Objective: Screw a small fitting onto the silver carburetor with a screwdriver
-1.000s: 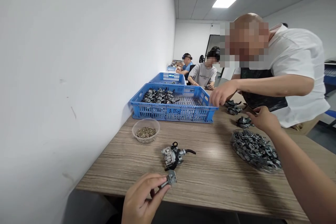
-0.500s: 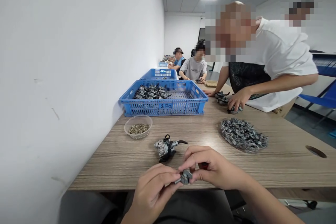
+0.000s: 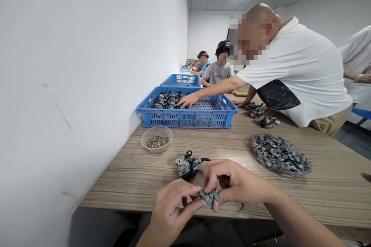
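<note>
Between my two hands, near the table's front edge, is a small grey metal part (image 3: 209, 197). My left hand (image 3: 176, 204) pinches its left end with thumb and fingers. My right hand (image 3: 234, 183) grips its right side; a red thing (image 3: 225, 180), mostly hidden, shows inside its curled fingers. Just behind my hands a grey carburetor-like assembly (image 3: 187, 164) with a black hose lies on the wooden table (image 3: 130, 179). To its upper left stands a clear bowl (image 3: 157, 141) of small brass-coloured pieces.
A clear tray (image 3: 280, 155) heaped with grey metal parts lies right. Behind, a blue crate (image 3: 185, 119) holds assemblies, and a person in white (image 3: 307, 65) reaches into it. More assemblies (image 3: 269, 122) lie before that person. A white wall (image 3: 72, 85) borders the left.
The grey part has been turned between my fingers. The person in white has let go of an assembly on the table and stretched an arm into the crate. The view has shifted slightly.
</note>
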`<act>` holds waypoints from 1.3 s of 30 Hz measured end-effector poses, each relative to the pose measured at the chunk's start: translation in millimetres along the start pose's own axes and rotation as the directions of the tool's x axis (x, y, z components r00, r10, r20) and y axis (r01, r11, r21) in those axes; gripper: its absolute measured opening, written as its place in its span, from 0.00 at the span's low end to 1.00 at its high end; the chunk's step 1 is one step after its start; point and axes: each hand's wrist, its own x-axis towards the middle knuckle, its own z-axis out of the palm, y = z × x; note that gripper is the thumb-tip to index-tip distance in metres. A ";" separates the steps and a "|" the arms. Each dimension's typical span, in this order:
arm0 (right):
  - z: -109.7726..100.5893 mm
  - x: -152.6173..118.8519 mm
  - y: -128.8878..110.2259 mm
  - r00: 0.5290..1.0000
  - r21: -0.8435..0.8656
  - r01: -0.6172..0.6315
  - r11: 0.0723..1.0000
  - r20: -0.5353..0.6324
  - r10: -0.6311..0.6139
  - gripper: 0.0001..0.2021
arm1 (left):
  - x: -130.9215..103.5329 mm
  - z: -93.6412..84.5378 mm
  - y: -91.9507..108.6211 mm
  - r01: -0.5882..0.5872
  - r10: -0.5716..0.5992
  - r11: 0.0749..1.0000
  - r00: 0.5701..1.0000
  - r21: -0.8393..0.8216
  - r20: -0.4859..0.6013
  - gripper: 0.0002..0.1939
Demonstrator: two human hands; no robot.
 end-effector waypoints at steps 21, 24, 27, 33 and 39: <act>-5.7 33.4 34.6 0.994 -0.060 0.015 0.998 -0.104 -0.021 0.13 | 4.7 23.6 -27.9 0.314 -0.305 0.949 0.917 -0.003 -0.258 0.03; -4.1 32.2 33.4 0.991 -0.023 -0.045 0.999 -0.127 0.041 0.12 | 10.1 17.1 -30.1 0.271 -0.231 0.956 0.932 0.115 -0.280 0.04; -11.2 29.6 29.7 0.989 -0.055 -0.037 0.998 -0.142 0.028 0.09 | 3.2 4.4 -37.8 0.272 -0.206 0.925 0.945 0.264 -0.254 0.07; -55.2 35.2 16.6 0.988 -0.381 0.012 0.924 -0.138 -0.070 0.12 | -34.4 -3.6 -60.9 0.507 -0.494 0.765 0.858 0.397 -0.142 0.42; -76.1 75.1 26.4 0.997 -0.484 0.075 0.872 0.051 -0.057 0.15 | -28.7 23.0 -76.8 0.581 -0.634 0.707 0.774 0.404 -0.005 0.43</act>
